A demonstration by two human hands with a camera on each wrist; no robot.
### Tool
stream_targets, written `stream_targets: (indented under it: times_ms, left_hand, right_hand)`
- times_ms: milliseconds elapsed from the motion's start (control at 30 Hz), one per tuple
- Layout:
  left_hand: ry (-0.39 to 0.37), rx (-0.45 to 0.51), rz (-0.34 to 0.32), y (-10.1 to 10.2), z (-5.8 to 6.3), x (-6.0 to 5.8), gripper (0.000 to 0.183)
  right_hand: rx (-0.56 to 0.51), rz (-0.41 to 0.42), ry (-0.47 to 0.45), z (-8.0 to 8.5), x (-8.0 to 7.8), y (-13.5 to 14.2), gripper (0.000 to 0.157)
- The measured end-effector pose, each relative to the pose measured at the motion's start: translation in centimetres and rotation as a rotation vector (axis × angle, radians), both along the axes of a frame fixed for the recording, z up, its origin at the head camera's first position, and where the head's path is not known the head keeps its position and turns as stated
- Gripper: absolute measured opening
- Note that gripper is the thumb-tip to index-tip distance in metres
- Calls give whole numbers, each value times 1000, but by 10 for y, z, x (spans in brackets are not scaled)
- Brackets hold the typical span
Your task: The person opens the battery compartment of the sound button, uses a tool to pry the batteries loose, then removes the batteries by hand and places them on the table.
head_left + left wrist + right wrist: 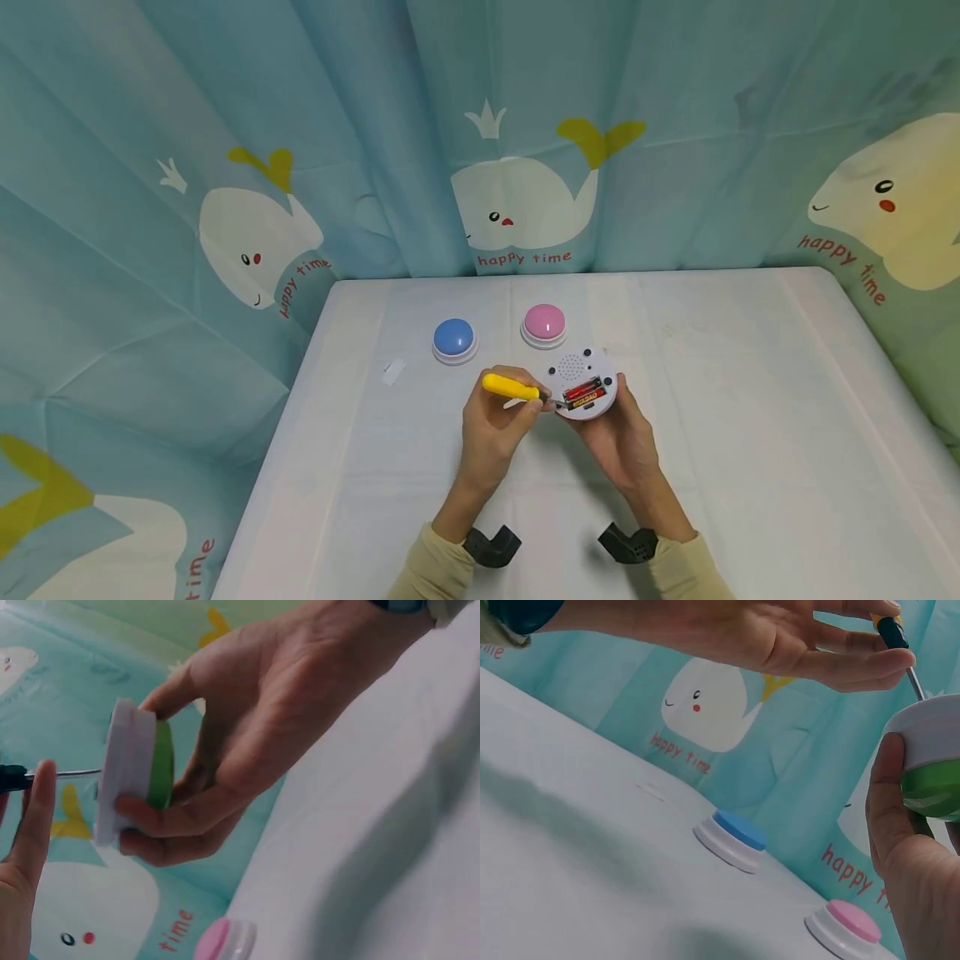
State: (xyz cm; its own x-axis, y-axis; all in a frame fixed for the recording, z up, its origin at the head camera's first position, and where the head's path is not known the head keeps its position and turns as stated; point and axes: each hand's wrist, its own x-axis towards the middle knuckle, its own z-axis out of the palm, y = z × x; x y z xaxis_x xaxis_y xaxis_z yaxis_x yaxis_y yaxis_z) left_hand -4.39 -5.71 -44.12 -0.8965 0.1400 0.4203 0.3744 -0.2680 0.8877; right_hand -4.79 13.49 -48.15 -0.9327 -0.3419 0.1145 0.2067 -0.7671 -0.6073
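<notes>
My left hand [489,435] grips a screwdriver [510,387] by its yellow handle. Its thin metal shaft points right, with the tip at the battery compartment's lower left edge. In my right hand [621,442] is a round white push-button buzzer [572,368], underside up in the head view, held clear of the table. Two red-and-black batteries [583,392] lie side by side in its uncovered compartment, near a patch of speaker holes. From the wrist views, its green dome [934,787] faces my right palm, and the fingers [169,817] wrap the rim.
On the white table [750,417] stand a blue-domed buzzer [453,337] and a pink-domed one [544,323], both beyond my hands. A small white slip [393,372] lies left of the blue one. Behind the table's far edge hangs a whale-print curtain [375,167].
</notes>
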Motion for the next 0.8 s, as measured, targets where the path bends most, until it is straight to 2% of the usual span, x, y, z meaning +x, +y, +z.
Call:
stream_targets:
  times_ms: [200,500,633,800]
  left_hand:
    - [9,84,48,2,-10,4,28]
    - [40,197,70,9,-24,5,26]
    - [35,214,100,12,-28,6,27]
    - [12,278,108,16,-33,6,24]
  right_hand:
    - [-16,-9,-12,-2,0,0,54]
    - [-39,-30,-9,-4,2,-2,54]
    - [-49,-43,-20,-5,3,-3,55]
    - [-25,-76,-35,-5,4,-6,56]
